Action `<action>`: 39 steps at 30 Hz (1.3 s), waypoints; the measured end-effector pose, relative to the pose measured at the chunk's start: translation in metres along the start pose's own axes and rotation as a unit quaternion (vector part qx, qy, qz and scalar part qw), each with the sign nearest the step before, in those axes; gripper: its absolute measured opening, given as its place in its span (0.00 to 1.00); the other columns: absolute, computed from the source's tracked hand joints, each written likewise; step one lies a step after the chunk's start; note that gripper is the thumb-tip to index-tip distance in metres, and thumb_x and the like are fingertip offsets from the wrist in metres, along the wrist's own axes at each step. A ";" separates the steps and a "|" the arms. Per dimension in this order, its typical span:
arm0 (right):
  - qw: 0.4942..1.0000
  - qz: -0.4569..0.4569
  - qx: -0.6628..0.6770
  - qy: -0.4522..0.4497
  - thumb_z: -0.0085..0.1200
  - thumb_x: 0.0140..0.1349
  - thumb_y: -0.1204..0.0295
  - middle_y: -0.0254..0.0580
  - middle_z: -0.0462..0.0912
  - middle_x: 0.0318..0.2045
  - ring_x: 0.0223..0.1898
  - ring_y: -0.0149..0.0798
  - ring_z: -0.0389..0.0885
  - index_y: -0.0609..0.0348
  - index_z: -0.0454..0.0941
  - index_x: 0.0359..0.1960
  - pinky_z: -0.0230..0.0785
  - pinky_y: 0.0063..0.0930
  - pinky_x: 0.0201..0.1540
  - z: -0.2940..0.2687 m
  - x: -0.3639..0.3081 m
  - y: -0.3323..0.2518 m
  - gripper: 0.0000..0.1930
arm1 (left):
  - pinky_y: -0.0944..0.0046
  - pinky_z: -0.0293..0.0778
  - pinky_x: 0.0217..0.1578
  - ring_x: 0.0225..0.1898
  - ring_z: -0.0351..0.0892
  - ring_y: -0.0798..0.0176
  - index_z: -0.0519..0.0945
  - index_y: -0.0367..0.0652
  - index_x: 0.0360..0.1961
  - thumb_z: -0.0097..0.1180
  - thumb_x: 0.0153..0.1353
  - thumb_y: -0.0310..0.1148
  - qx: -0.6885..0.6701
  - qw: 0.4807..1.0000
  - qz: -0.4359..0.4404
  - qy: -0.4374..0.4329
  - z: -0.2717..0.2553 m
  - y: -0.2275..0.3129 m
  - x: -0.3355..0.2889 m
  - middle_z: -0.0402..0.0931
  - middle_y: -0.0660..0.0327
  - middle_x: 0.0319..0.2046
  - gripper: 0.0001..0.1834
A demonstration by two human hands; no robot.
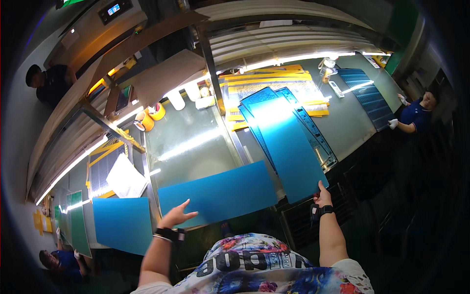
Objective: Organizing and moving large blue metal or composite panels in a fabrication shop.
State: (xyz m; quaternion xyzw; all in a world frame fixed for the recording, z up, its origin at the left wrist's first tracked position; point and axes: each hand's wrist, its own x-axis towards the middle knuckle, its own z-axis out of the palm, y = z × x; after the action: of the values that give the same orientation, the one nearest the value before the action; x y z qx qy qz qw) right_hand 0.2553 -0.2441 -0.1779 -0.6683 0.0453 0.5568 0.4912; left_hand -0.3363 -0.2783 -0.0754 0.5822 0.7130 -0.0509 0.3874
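Where the bench [186, 139] stretches left of the left hand [179, 214] and its fingers, one blue sheet [122, 220] lies flat, apparently set down and let go. Those fingers are spread and grip nothing; I cannot tell whether they touch the middle sheet [232, 191] just beneath them, which lies along the front edge and looks already placed. Farther right, the right hand [322, 196] pinches the near corner of the right sheet [286, 147], thumb on top, so this one seems unfinished. It reaches away from these fingers across patterned panels [312, 130]; beyond them lie yellow-edged sheets [298, 78], and how much work remains there is unclear.
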 end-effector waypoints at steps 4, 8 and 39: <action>0.982 -0.171 0.069 -0.024 0.61 0.54 0.58 0.30 0.71 0.20 0.18 0.30 0.68 0.52 0.72 0.31 0.60 0.22 0.18 0.016 -0.035 -0.049 0.14 | 0.59 0.63 0.56 0.57 0.67 0.53 0.63 0.37 0.60 0.49 0.61 0.52 -0.127 0.971 0.103 -0.174 -0.108 0.075 -0.004 0.69 0.48 0.54 0.34; 0.923 -0.355 0.140 -0.050 0.56 0.58 0.66 0.36 0.78 0.28 0.26 0.33 0.76 0.59 0.75 0.38 0.70 0.29 0.30 0.026 -0.121 -0.096 0.11 | 0.59 0.61 0.57 0.59 0.64 0.55 0.61 0.41 0.61 0.38 0.64 0.54 -0.366 0.876 0.249 -0.191 -0.084 0.159 0.025 0.64 0.53 0.58 0.33; 0.423 -0.706 -0.509 -0.252 0.48 0.55 0.76 0.50 0.79 0.39 0.41 0.50 0.80 0.64 0.72 0.29 0.75 0.34 0.41 0.075 -0.188 0.013 0.04 | 0.47 0.59 0.56 0.55 0.65 0.51 0.68 0.45 0.56 0.45 0.43 0.75 -0.799 0.453 0.040 -0.392 0.137 0.303 0.068 0.69 0.58 0.54 0.49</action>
State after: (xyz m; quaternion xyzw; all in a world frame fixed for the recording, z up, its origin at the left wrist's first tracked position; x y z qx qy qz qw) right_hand 0.1243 -0.2893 -0.0302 -0.4244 -0.8598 0.0806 0.2724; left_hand -0.0072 -0.2003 -0.0970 -0.0375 0.1890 0.3339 0.9227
